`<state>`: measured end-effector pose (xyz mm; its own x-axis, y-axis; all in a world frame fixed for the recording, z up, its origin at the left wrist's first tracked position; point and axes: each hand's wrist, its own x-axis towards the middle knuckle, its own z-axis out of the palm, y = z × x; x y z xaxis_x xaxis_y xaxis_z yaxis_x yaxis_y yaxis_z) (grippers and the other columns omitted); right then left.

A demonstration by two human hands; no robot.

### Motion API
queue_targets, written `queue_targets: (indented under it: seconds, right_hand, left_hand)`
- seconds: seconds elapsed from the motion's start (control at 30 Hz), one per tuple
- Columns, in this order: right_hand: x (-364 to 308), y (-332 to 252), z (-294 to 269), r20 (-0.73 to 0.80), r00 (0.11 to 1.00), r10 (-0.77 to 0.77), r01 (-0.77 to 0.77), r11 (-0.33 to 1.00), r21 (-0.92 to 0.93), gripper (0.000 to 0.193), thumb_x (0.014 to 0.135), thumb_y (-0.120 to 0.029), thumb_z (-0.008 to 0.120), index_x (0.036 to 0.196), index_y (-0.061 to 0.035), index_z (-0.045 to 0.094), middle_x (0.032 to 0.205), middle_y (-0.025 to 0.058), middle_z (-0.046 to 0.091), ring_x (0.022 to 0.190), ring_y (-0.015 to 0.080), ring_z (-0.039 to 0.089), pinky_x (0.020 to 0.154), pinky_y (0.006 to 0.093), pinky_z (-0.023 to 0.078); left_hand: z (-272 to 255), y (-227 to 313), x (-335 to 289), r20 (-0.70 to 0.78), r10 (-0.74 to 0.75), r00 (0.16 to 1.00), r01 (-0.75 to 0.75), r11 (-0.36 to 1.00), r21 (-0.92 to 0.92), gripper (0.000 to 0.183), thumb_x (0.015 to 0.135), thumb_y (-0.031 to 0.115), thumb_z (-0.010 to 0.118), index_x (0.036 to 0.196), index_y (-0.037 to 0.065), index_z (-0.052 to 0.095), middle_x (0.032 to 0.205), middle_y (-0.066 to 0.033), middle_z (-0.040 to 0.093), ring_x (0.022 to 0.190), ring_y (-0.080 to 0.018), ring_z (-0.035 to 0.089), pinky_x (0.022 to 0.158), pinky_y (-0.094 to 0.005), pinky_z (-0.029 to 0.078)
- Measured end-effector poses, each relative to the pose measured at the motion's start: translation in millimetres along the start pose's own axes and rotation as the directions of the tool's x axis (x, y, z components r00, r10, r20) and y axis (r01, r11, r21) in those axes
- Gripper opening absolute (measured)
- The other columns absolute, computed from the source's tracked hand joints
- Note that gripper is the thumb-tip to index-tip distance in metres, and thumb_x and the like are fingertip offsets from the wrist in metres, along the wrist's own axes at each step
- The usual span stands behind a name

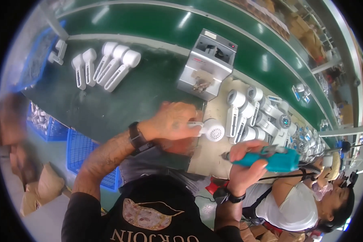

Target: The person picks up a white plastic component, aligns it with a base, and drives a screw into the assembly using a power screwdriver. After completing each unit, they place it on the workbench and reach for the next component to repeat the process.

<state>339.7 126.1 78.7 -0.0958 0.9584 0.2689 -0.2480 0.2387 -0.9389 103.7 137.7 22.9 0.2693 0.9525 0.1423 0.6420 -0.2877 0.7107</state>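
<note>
The grey machine [209,66] stands on the bench [157,84], its open tray facing up. Nearer the wearer than the machine, just below its front, is the unit [214,131], white, with a round head full of small holes turned upward. The left hand [171,120], lower left of the machine and somewhat blurred, is closed on the unit's handle, fingers curled round it. The right hand [248,163], lower right of the machine, is wrapped round the teal driver [280,160], thumb and fingers closed on its body; the driver's tip points left, near the unit's head but apart from it.

Left of the machine, five white units [131,59] lie in a row, handles toward the wearer. Right of the machine, many more units [246,109] lie crowded together. Farther down and left of the machine are blue crates [77,150]; far lower right of it, a co-worker [296,207] wears a white top.
</note>
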Motion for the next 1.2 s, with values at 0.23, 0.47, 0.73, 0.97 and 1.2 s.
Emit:
queue_targets:
  seconds: [0.23, 0.47, 0.73, 0.97, 1.2]
  right_hand:
    - [103.1, 27.3, 78.9, -0.016, 0.993, -0.115, 0.115, 0.993, -0.01, 0.052, 0.101, -0.049, 0.053, 0.109, 0.0016, 0.058, 0.068, 0.0063, 0.055, 0.062, 0.0176, 0.052, 0.059, 0.0321, 0.043]
    - [137.6, 70.1, 119.0, 0.216, 0.946, -0.242, 0.278, 0.947, -0.158, 0.04, 0.103, -0.037, 0.055, 0.105, 0.0026, 0.057, 0.07, 0.0074, 0.06, 0.063, 0.0159, 0.059, 0.059, 0.0289, 0.047]
    - [135.1, 89.8, 113.7, 0.195, 0.965, -0.177, 0.202, 0.973, -0.113, 0.033, 0.105, -0.031, 0.052, 0.101, 0.0016, 0.057, 0.069, 0.0066, 0.057, 0.061, 0.0166, 0.057, 0.058, 0.0304, 0.046]
    - [86.7, 58.0, 90.1, 0.194, 0.979, -0.065, 0.078, 0.995, -0.063, 0.044, 0.103, -0.04, 0.056, 0.108, 0.0032, 0.055, 0.072, 0.0071, 0.054, 0.062, 0.0177, 0.054, 0.057, 0.0317, 0.045]
    - [63.8, 50.5, 70.9, 0.219, 0.975, -0.042, 0.056, 0.997, -0.058, 0.059, 0.096, -0.052, 0.062, 0.111, 0.0045, 0.053, 0.069, 0.0077, 0.053, 0.06, 0.0192, 0.054, 0.056, 0.0324, 0.045]
  left_hand:
    - [3.3, -22.5, -19.2, -0.125, 0.289, 0.949, -0.256, 0.94, 0.225, 0.033, 0.089, 0.035, 0.072, 0.111, 0.01, 0.071, 0.104, -0.0038, 0.062, 0.098, -0.0233, 0.057, 0.087, -0.0377, 0.047]
    - [8.8, -22.5, -27.9, -0.239, 0.209, 0.948, -0.159, 0.965, 0.21, 0.048, 0.087, 0.042, 0.072, 0.124, 0.013, 0.066, 0.104, -0.0015, 0.062, 0.098, -0.0224, 0.055, 0.09, -0.0377, 0.045]
    - [11.3, -23.6, -25.1, -0.221, 0.19, 0.956, -0.154, 0.973, 0.172, 0.048, 0.087, 0.045, 0.07, 0.124, 0.015, 0.067, 0.106, -0.0014, 0.061, 0.1, -0.0224, 0.054, 0.092, -0.0385, 0.044]
    - [12.3, -29.4, -26.7, -0.234, 0.184, 0.955, -0.137, 0.97, 0.202, 0.047, 0.086, 0.045, 0.071, 0.123, 0.015, 0.068, 0.107, -0.0024, 0.061, 0.101, -0.0236, 0.054, 0.094, -0.0402, 0.043]
    - [10.2, -26.6, -26.0, -0.209, 0.146, 0.967, -0.116, 0.982, 0.151, 0.046, 0.087, 0.045, 0.07, 0.121, 0.015, 0.069, 0.107, -0.0016, 0.061, 0.101, -0.0239, 0.054, 0.091, -0.0403, 0.043]
